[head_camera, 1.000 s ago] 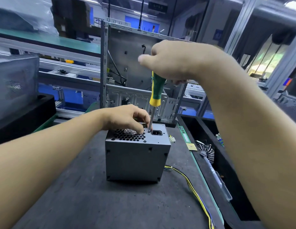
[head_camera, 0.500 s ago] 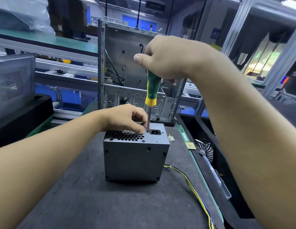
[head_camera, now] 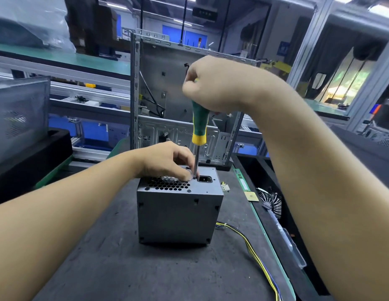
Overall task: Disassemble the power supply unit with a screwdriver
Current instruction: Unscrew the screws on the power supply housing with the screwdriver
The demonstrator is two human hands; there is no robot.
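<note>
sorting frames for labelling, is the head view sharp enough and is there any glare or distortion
Head view: power supply unit and screwdriver at centre read clearly; left hand at the shaft looks slightly soft; far benches are blurred; wide-angle lens bows the edges and swells the forearms; ceiling lights blow out top right.

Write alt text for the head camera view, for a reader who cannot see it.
A right hand grips a green-and-yellow screwdriver upright, its tip on the top face of a grey power supply unit standing on a dark mat. The left hand rests on the unit's top, fingers curled beside the shaft. Yellow cables trail right; a computer case stands behind.
</note>
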